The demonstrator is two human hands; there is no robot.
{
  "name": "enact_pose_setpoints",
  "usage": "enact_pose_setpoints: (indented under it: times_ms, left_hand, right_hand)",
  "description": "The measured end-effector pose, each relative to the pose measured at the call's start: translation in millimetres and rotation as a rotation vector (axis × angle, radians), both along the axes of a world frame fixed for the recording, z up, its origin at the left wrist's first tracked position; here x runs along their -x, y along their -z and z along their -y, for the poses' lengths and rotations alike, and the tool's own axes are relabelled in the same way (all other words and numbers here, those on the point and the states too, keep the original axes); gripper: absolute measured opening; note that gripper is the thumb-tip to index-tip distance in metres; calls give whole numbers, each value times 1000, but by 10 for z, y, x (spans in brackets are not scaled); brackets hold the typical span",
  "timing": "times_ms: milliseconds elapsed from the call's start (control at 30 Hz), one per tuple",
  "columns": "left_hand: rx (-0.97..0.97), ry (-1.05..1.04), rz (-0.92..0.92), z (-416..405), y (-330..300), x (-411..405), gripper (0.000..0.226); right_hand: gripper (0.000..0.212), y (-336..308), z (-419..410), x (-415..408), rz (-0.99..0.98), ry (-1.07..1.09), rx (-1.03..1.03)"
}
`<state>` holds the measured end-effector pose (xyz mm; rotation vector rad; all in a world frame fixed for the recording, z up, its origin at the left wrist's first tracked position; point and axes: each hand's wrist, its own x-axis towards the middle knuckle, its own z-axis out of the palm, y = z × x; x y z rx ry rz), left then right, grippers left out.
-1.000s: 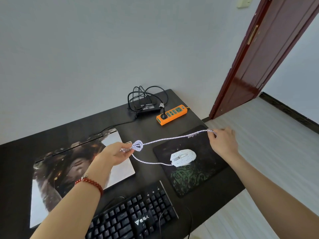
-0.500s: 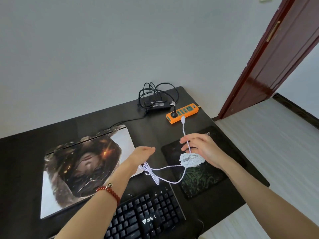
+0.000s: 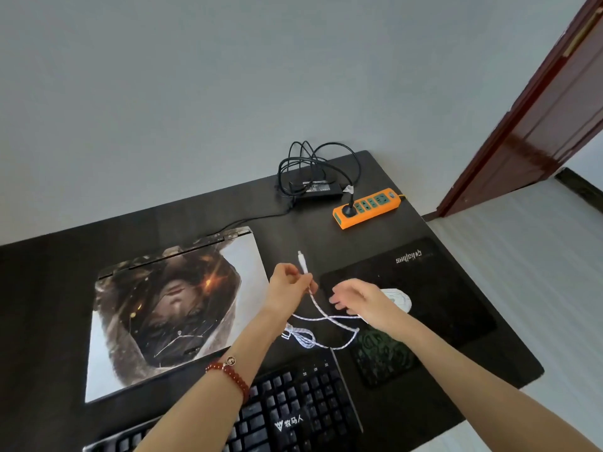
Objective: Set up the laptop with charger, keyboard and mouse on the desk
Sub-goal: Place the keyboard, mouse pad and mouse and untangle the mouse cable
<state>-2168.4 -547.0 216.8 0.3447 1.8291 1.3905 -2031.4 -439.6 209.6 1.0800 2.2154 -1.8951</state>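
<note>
From the head camera, I am watching the left hand [image 3: 288,286] pinching the white braided mouse cable [image 3: 321,316] just behind its USB plug [image 3: 301,257], which is pointing up and away over the dark desk [image 3: 326,233]. The right hand [image 3: 357,300] is hovering blurred above the white mouse [image 3: 398,298] on the mouse pad [image 3: 434,288]; its fingers look loosely spread, and I cannot tell whether they are catching the cable.

The closed laptop [image 3: 169,308] is lying to the left, its charger brick [image 3: 315,189] sitting at the back beside the orange power strip [image 3: 367,207], and the keyboard [image 3: 284,409] is lying at the near edge.

My worry is the slack: it is looping and crossing itself between the hands. I judge that pulling the plug toward the laptop could be tightening that tangle into a knot or dragging the mouse off its pad. The plug could also be meeting the port the wrong way up.
</note>
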Motion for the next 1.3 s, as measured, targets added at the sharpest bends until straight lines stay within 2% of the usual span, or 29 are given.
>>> enact_pose_setpoints:
  times_ms: [100,233,400,467,533,567,600,700,733,800,867,933,1000,1067,1167,1300]
  left_hand:
    - [18,219,-208,73,103,90,25]
    - [83,365,-351,138,236,167,32]
    - [166,351,-449,135,374,268,35]
    - [180,304,-431,151,424,315,32]
    - [253,237,-497,200,542,408,18]
    - [337,212,-581,234,619,462,20]
    - [446,197,-648,279,723,514,28]
    - [664,162,-732,397,912,641,42]
    - [708,171,-744,406,984,672,46]
    - [768,217,-783,391,1099,727,54]
    - [800,257,-806,363,1166,741,63]
    - [820,282,-815,315,1267,719,69]
    - [823,263,-846,310,1301,688,70]
    - [805,204,-874,311,1328,693,62]
    - [780,101,-937,312,1332,713,51]
    - [823,11,-979,249,1397,674,49]
  right_hand:
    - [22,-41,-96,233,-18,247,265]
    - [25,-59,-118,577,1,160,301]
    - [11,14,-94,922,113,45,222]
    - [13,54,-125,1024,70,146,256]
    - [22,76,-260,1120,-6,349,328]
    - [24,79,-366,1153,-37,416,277]
    - [27,110,-499,1186,-26,420,126]
    - [32,171,-905,1236,136,239,-684]
    - [34,228,-1002,1273,165,173,-880]
    - [46,356,-1070,1370,228,11,-1101]
    - [57,544,-927,1421,283,-195,-1187]
    - [50,797,-732,1418,246,-360,-1145]
    - [36,976,-544,1390,164,-437,-1071]
    - [26,1124,-424,1407,96,-415,-962]
    - [23,1235,-223,1465,21,-363,-813]
    - [22,1288,-30,1546,14,-322,-763]
